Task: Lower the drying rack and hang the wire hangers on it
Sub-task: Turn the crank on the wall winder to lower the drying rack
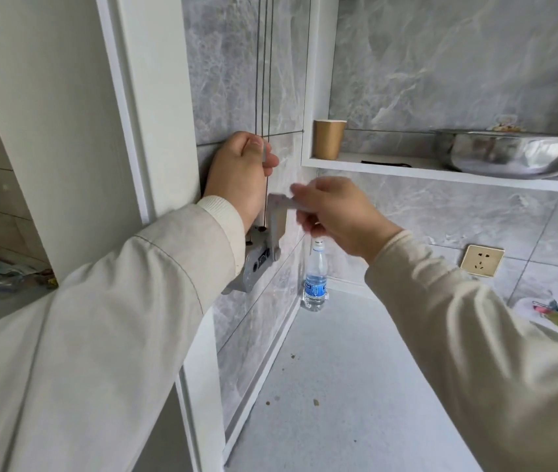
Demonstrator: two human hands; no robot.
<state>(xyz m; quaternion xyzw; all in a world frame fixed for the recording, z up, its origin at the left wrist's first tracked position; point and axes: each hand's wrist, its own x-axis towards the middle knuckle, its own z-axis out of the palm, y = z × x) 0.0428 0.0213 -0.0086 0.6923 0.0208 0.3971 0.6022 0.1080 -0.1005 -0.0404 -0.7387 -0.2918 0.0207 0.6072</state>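
A grey metal winch box for the drying rack is fixed to the marble-tiled wall, with thin cables running up from it out of view. Its crank handle sticks out to the right, blurred. My right hand grips the end of the crank handle. My left hand is curled around the cables just above the winch, with a small grey piece between thumb and fingers. The drying rack and the wire hangers are not in view.
A white shelf at the right carries a brown paper cup and a steel bowl. A water bottle stands in the counter's corner under my right hand. A wall socket and small clutter lie further right.
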